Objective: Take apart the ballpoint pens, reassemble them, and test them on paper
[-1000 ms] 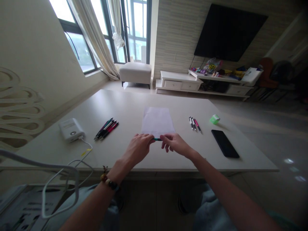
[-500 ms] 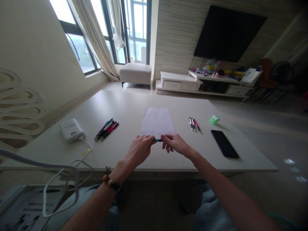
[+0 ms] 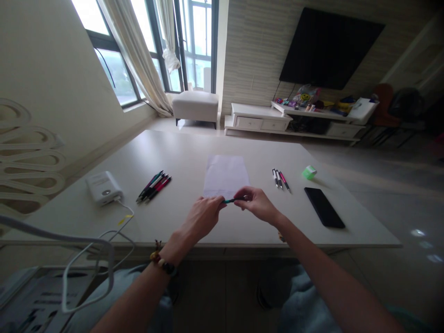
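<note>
Between my two hands, just over the near edge of a white sheet of paper [image 3: 227, 173], is a green and black pen [image 3: 228, 201] held roughly level. My left hand [image 3: 207, 210] grips its left end, and most of that end is hidden by the fingers. On the other end, the thumb and fingers of my right hand [image 3: 255, 202] are pinched around the dark part. Left of the paper lies a bunch of several pens [image 3: 154, 186] in dark, red and green colours. To the right, three pens [image 3: 280, 179], two white and black and one pink-red, lie side by side.
A white power bank [image 3: 104, 187] with a cable [image 3: 120, 233] stands on the left of the white table [image 3: 194, 152]. On the right are a black phone [image 3: 323, 207] and a small green item [image 3: 309, 172]. A low cabinet [image 3: 258, 118] stands beyond.
My right hand has turned and shifted slightly right and up along the pen, its fingers now wrapped closer around the dark end. My left hand has barely moved.
</note>
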Demonstrator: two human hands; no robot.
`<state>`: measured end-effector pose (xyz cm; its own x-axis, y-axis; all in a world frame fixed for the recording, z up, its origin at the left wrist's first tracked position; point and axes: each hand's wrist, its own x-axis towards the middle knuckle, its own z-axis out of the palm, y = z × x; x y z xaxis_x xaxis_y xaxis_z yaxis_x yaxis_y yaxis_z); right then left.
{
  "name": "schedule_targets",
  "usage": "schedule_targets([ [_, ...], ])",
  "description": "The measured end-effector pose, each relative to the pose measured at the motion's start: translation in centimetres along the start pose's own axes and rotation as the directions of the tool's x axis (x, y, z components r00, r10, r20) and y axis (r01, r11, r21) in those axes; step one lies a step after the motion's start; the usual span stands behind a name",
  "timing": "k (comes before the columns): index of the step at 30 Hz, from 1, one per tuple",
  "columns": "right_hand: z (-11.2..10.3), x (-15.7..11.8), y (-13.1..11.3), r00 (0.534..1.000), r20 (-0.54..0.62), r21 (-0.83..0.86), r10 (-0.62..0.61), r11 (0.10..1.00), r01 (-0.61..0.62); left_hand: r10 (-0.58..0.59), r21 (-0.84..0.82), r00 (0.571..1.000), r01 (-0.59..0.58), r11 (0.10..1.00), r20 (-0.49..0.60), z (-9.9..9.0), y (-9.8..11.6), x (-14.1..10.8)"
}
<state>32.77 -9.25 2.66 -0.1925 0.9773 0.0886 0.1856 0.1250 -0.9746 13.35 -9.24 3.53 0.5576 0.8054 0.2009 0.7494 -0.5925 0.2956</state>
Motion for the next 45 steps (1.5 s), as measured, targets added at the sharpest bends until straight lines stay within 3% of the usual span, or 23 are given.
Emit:
schedule_targets([
  [4, -0.3, -0.1, -0.3, 0.999, -0.017, -0.007, 0.037, 0.999, -0.037, 0.006, -0.073, 1.0, -0.007, 0.997, -0.013, 0.1, 0.2, 0.0],
  [9, 0.0, -0.4, -0.4, 0.971, 0.137, -0.022, 0.194, 0.981, -0.193, 0.089, -0.073, 0.995, -0.093, 0.993, -0.049, 0.2, 0.2, 0.0],
  [13, 0.3, -0.3, -0.3, 0.994, 0.058, 0.009, 0.088, 0.996, -0.088, 0.088, -0.035, 0.995, -0.09, 0.995, -0.051, 0.3, 0.0, 0.0],
  [17, 0.3, -0.1, -0.2, 0.981, 0.082, 0.052, 0.175, 0.982, -0.179, 0.074, -0.052, 0.996, -0.077, 0.996, -0.057, 0.1, 0.0, -0.1],
  [19, 0.3, -0.1, -0.3, 0.984, 0.058, 0.038, 0.17, 0.984, -0.172, 0.06, -0.087, 0.996, -0.065, 0.994, -0.059, 0.1, 0.0, 0.0],
  [22, 0.1, -0.2, -0.7, 0.997, -0.042, 0.022, 0.07, 0.997, -0.07, 0.021, -0.233, 0.997, -0.037, 0.972, -0.068, 0.6, 0.0, 0.1],
  [25, -0.2, -0.2, -1.1, 0.99, -0.129, 0.046, 0.051, 0.998, -0.046, -0.037, -0.486, 0.998, 0.012, 0.874, -0.043, 1.5, 0.3, 0.3],
  [29, -0.2, -0.2, -1.4, 0.988, -0.152, 0.145, 0.032, 0.989, -0.01, -0.089, -0.82, 0.995, 0.094, 0.564, 0.053, 2.9, 1.4, 0.7],
  [31, -0.1, -0.1, -1.4, 0.989, -0.146, 0.177, 0.026, 0.984, 0.0, -0.091, -0.904, 0.992, 0.112, 0.412, 0.082, 3.5, 2.0, 0.9],
  [33, -0.1, -0.1, -1.3, 0.99, -0.142, 0.176, 0.017, 0.984, 0.009, -0.103, -0.941, 0.991, 0.119, 0.318, 0.091, 4.0, 2.5, 1.1],
  [38, -0.1, 0.0, -1.8, 0.987, -0.156, 0.132, -0.038, 0.989, 0.059, -0.163, -0.958, 0.983, 0.131, 0.255, 0.091, 4.6, 2.6, 1.2],
  [43, -1.9, 0.2, -2.8, 0.923, -0.384, 0.265, -0.036, 0.953, 0.147, -0.202, -0.953, 0.975, 0.142, 0.266, 0.088, 4.6, 2.8, 1.0],
  [45, -2.9, 0.4, -2.3, 0.909, -0.416, 0.235, -0.014, 0.964, 0.123, -0.22, -0.956, 0.971, 0.153, 0.252, 0.098, 4.5, 2.9, 1.0],
])
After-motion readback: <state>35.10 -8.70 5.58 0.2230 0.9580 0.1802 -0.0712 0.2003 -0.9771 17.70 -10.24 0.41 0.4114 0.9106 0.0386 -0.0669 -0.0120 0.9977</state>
